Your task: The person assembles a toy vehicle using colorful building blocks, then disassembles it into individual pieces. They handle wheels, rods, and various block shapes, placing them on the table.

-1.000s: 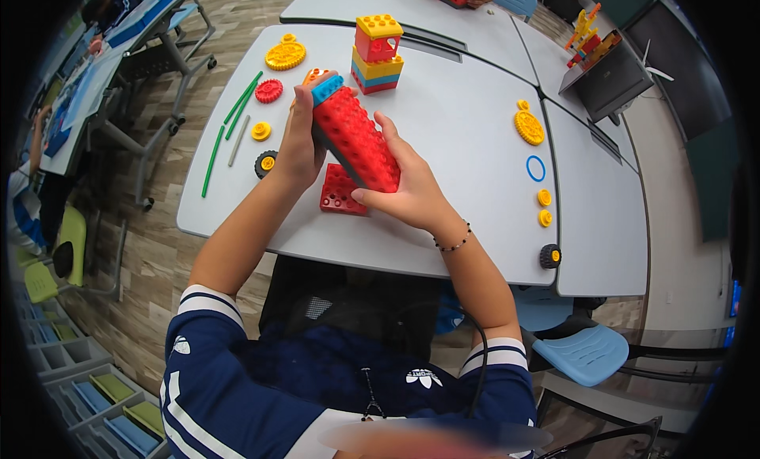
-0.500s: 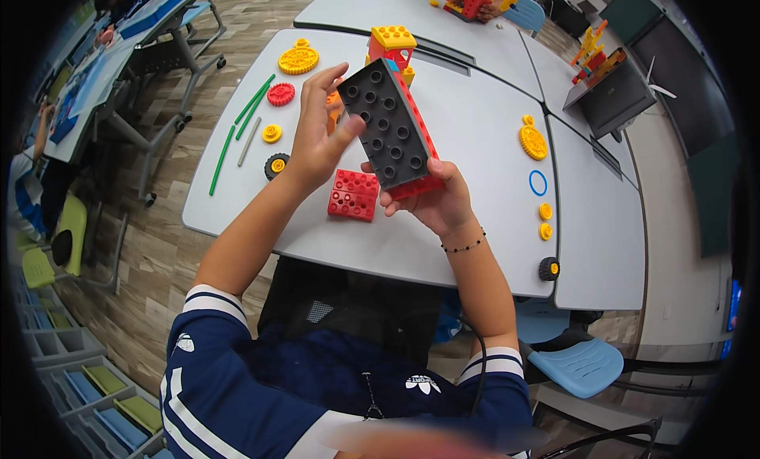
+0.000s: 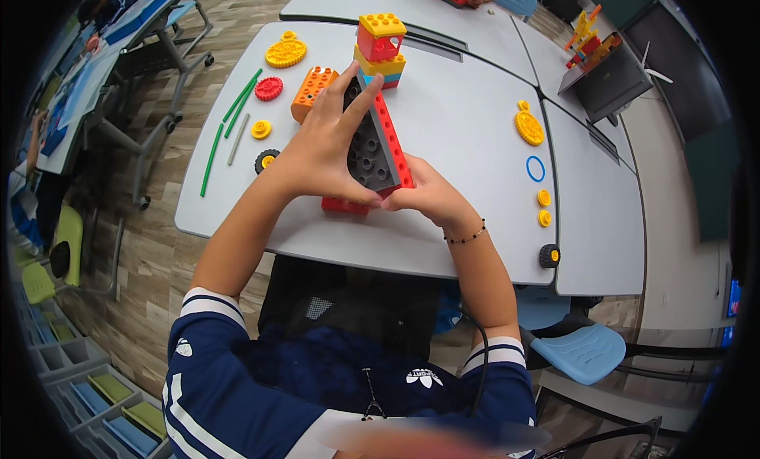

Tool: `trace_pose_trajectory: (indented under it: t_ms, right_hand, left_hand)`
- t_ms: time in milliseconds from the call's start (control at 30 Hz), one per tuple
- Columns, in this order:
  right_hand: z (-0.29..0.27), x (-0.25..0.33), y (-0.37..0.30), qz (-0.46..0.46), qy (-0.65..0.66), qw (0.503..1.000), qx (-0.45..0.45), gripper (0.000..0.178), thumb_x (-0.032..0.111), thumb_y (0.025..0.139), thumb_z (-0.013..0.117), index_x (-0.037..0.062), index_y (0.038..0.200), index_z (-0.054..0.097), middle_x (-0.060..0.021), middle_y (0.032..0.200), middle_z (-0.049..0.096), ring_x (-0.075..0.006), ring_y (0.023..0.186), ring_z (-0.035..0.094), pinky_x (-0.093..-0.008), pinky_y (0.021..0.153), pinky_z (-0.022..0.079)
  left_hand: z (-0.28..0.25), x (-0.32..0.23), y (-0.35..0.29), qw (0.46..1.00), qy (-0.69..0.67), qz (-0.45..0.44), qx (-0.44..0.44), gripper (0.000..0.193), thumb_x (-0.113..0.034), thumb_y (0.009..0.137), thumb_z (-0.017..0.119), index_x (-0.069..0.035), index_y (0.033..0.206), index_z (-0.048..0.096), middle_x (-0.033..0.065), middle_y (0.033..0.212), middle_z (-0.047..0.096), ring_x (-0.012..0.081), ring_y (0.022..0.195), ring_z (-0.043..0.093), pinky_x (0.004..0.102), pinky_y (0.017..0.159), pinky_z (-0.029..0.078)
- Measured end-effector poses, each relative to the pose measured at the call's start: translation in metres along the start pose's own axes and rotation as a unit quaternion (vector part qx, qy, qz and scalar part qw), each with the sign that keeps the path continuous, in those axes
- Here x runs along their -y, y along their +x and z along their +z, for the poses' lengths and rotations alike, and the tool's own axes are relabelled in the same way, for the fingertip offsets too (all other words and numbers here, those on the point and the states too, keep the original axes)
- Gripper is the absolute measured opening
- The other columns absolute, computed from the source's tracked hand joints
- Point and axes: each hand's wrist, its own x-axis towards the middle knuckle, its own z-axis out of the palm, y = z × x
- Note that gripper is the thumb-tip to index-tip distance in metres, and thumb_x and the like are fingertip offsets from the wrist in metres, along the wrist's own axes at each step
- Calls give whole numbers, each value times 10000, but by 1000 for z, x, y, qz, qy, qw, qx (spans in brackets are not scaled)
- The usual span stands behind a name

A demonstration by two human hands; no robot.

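Observation:
Over the table's near middle I hold a building-block base, a dark grey plate (image 3: 369, 154) with hollow round tubes on its underside and a red beam with holes (image 3: 388, 134) along its right edge. My left hand (image 3: 321, 146) spans its left side, fingers spread toward the far end and thumb at the near end. The near right corner is gripped by my right hand (image 3: 431, 194). Red studded blocks (image 3: 345, 206) lie partly hidden beneath my left hand. Just beyond the base stands a yellow, red and blue block stack (image 3: 380, 51); an orange block (image 3: 313, 91) sits left of it.
On the white table (image 3: 467, 142), at left, lie a yellow gear (image 3: 286, 52), red gear (image 3: 269, 89), green rods (image 3: 211, 160), a grey rod and a wheel (image 3: 266, 161). At right are another yellow gear (image 3: 529, 128), blue ring (image 3: 536, 168) and black wheel (image 3: 549, 256). Another person's hands show at the far edge.
My left hand has moved from the base's left edge across its underside. The base has turned steeper and sits slightly lower. The orange block, mostly hidden before, now shows.

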Motion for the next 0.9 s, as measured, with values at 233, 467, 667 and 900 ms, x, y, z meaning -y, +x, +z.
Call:
trace_pose_trajectory:
  t_ms: [233, 467, 667, 900]
  right_hand:
    - [3, 2, 0, 6, -75, 996, -41, 518, -5, 629, 570, -49, 1141, 501, -49, 964, 584, -91, 860, 547, -235, 750, 479]
    - [1, 4, -2, -32, -50, 997, -52, 468, 4, 666, 538, -51, 1129, 497, -73, 932, 588, -108, 800, 545, -247, 726, 472]
    - [-9, 6, -3, -13, -45, 998, -46, 529, 14, 659, 514, -58, 1183, 495, -124, 1004, 615, -157, 839, 611, -262, 727, 524]
    - [-45, 16, -11, -54, -44, 977, -200, 399, 78, 704, 553, -56, 1079, 528, -94, 769, 582, -119, 617, 569, -273, 543, 543]
  left_hand:
    - [3, -3, 1, 1000, -17, 4, -17, 1111, -369, 358, 838, -230, 1372, 404, 236, 1428, 229, 464, 1314, 284, 524, 1027, 339]
    - [3, 1, 1, 998, -47, 8, -32, 1089, -384, 342, 850, -221, 1330, 422, 222, 1412, 248, 454, 1298, 299, 518, 1020, 351]
    - [2, 2, 2, 997, -56, 24, -40, 1134, -386, 360, 863, -193, 1369, 380, 233, 1386, 267, 434, 1261, 346, 492, 996, 378]
    - [-2, 14, 1, 984, -141, 6, -112, 1262, -414, 358, 881, -118, 1427, 280, 195, 1410, 241, 377, 1298, 322, 458, 1056, 316]
